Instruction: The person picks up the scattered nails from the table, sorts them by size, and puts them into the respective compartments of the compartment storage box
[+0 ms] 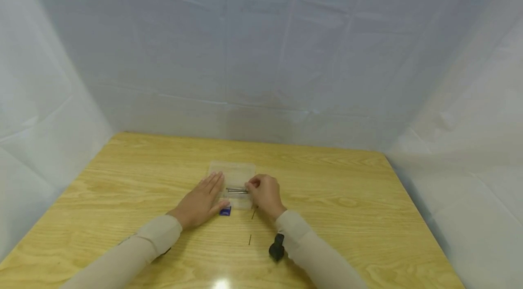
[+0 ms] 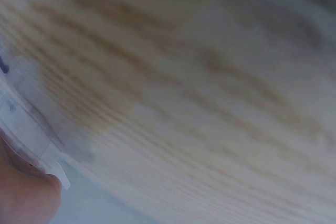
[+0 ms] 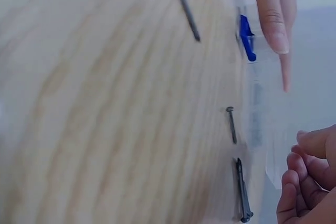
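A clear plastic box (image 1: pixel 233 168) lies on the wooden table, with several dark nails (image 1: pixel 236 191) lying across it in the head view. My left hand (image 1: pixel 201 200) rests on the box's left side, fingers straight. My right hand (image 1: pixel 265 193) is at the box's right side, thumb and fingertips together at the nails' right ends, seemingly pinching a nail. The right wrist view shows these curled fingers (image 3: pixel 310 177), but what lies between them is hidden. In the left wrist view, part of the left hand (image 2: pixel 29 195) touches the clear plastic.
Loose nails lie on the table before the box: a long nail (image 3: pixel 185 8), a short nail (image 3: pixel 232 124) and dark nails (image 3: pixel 242 190) near the right hand. A small blue piece (image 1: pixel 225 211) sits by the left thumb. White sheeting (image 1: pixel 261 52) surrounds the table.
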### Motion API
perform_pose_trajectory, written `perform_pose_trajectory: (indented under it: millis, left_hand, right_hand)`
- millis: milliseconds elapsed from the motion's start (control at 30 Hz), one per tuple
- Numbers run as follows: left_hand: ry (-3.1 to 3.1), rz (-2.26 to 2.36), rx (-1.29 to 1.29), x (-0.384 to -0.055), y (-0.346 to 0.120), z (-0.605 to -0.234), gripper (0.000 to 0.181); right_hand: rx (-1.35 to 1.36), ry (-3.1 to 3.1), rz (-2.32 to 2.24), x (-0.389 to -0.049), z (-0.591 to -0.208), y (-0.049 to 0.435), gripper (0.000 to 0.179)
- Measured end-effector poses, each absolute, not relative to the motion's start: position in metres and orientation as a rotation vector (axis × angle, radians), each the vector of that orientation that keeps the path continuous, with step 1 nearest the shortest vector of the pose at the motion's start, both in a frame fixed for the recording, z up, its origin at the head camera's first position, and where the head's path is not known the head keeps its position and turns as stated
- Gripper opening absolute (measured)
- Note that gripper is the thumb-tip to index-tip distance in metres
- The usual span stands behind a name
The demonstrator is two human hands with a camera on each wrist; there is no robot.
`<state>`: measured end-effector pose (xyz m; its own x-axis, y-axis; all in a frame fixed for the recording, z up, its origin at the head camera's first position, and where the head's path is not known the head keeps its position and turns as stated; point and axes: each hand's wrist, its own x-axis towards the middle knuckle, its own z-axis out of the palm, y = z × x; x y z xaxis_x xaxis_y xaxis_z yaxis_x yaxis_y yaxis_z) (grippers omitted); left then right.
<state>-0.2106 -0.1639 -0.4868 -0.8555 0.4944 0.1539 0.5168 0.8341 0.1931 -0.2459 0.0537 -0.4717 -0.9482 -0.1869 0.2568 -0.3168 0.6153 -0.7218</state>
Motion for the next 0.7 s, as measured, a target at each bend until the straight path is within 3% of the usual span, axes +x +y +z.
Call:
perform_pose_trajectory:
  millis: [700]
  left_hand:
    - [-2.931, -0.342, -0.8, -0.21, -0.164, -0.487, 0.076]
  right_hand:
    - [0.447, -2.798, 1.203, -0.265, -0.457, 0.096, 0.01]
